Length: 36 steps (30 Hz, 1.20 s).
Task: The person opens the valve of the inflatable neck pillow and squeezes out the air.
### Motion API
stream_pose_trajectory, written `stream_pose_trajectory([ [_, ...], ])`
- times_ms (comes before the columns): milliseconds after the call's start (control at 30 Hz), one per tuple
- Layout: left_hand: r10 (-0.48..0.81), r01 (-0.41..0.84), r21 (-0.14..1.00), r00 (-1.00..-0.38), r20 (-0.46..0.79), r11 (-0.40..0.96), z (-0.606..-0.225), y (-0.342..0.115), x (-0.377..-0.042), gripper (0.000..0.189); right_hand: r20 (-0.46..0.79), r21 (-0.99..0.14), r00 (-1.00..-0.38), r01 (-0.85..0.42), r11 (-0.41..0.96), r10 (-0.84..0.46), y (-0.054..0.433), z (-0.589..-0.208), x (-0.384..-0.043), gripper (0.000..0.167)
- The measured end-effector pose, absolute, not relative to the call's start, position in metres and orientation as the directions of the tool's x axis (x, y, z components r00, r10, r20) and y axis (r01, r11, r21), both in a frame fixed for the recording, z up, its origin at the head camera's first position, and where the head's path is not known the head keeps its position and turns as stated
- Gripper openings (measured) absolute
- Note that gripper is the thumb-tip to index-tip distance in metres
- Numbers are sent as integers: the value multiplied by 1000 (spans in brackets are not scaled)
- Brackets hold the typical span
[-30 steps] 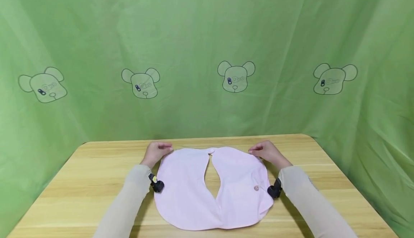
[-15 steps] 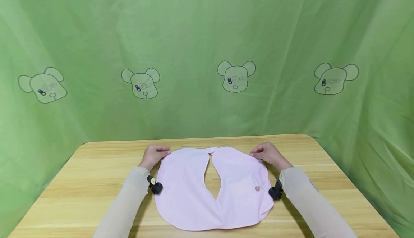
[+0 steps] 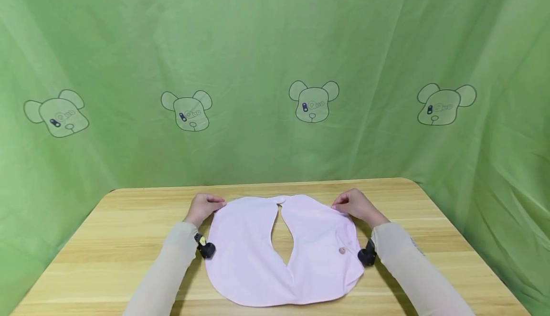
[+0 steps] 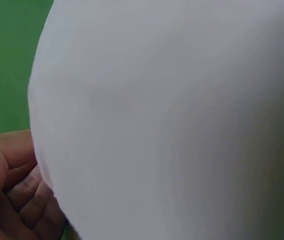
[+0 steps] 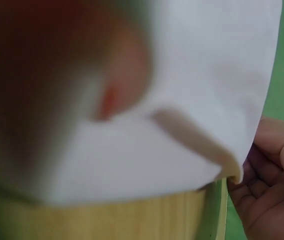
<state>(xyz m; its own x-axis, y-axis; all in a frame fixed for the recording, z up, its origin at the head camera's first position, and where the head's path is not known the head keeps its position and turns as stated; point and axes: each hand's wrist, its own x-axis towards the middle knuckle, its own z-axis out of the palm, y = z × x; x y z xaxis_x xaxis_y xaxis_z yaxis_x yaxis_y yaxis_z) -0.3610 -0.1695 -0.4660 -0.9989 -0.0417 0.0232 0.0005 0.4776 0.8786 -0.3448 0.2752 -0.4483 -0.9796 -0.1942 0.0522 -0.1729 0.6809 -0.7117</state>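
A pale pink bib [image 3: 249, 254] is spread wide in the head view, with a pointed neck opening in its middle and the two sides meeting at the top. My left hand [image 3: 205, 208] pinches its upper left edge, and in the left wrist view that hand's curled fingers [image 4: 32, 200] show behind the cloth's edge. At the upper right edge, my right hand [image 3: 355, 205] pinches the fabric between thumb and fingers. A fold runs beside that grip in the right wrist view. Low on the right half sits a small brownish round spot [image 3: 342, 250].
The bib is over a light wooden table [image 3: 129, 239], whose far edge lies just behind the hands. A green curtain [image 3: 249, 44] printed with bear heads hangs at the back and sides. Black wrist cameras [image 3: 208, 250] overlap the bib's sides.
My left hand has shifted slightly left and toward me, my right hand slightly right and toward me. The bib is a touch wider, its lower edge almost unmoved.
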Motion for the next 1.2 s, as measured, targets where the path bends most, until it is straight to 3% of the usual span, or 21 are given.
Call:
stream_pose_trajectory([
  [167, -54, -25, 891, -999, -1, 453, -466, -169, -358, 19, 115, -710, -981, -192, 678, -157, 277, -451, -345, 9],
  [333, -80, -14, 902, -997, 23, 432, -468, -168, -356, 18, 131, -799, -989, -142, 584, -62, 281, -455, -342, 13],
  [600, -118, -4, 936, -992, 40, 353, -472, -168, -355, 19, 34, -872, -997, 1, 490, 63, 283, -461, -347, 21],
  [800, -123, -2, 947, -992, 40, 323, -471, -167, -355, 20, -25, -893, -997, 57, 446, 76, 281, -460, -348, 23],
  [1200, -54, -23, 931, -999, -3, 364, -458, -183, -340, 30, 15, -803, -1000, -3, 596, 15, 298, -442, -320, 39],
])
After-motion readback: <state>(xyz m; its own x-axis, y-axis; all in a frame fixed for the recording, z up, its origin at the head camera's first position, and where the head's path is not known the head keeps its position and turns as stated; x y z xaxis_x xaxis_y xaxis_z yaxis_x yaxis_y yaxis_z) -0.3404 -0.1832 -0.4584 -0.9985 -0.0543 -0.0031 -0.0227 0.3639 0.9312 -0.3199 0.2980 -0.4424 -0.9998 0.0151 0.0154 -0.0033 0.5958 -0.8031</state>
